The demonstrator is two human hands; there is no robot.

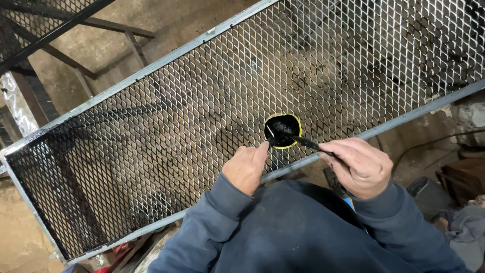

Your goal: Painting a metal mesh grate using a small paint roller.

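A long metal frame (166, 58) filled with expanded diamond mesh (212, 101) lies slanted across the view; its left end is painted black, the remainder bare silver. A small round tin of black paint with a yellow rim (282, 131) sits on the mesh near the front rail. My right hand (359, 167) grips a black paintbrush (309, 145) whose head dips into the tin. My left hand (246, 167) is closed, thumb against the tin's near edge, and seems to steady it.
Under the mesh is a stained concrete floor (166, 25). A dark metal stand and bars (76, 30) stand at the upper left. Rubble, a cable and dark objects (459, 172) lie at the right. Red items (118, 253) show by the bottom edge.
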